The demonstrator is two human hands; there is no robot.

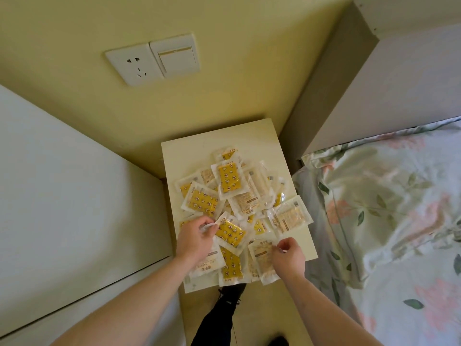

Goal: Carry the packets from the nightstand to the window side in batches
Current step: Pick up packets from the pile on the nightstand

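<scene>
Forearms partly hide packets [228,177]; bed [389,196] seemingly touches nightstand [249,136].

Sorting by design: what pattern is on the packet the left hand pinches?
Yellow with small white stars, on the packet in the head view.

Yellow star-patterned packets [229,179], cream nightstand [252,136], floral pastel bedding [389,196]

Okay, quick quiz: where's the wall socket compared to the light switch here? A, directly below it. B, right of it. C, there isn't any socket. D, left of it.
D: the wall socket sits directly left of the light switch, their plates touching on the yellow wall above the nightstand.
</scene>
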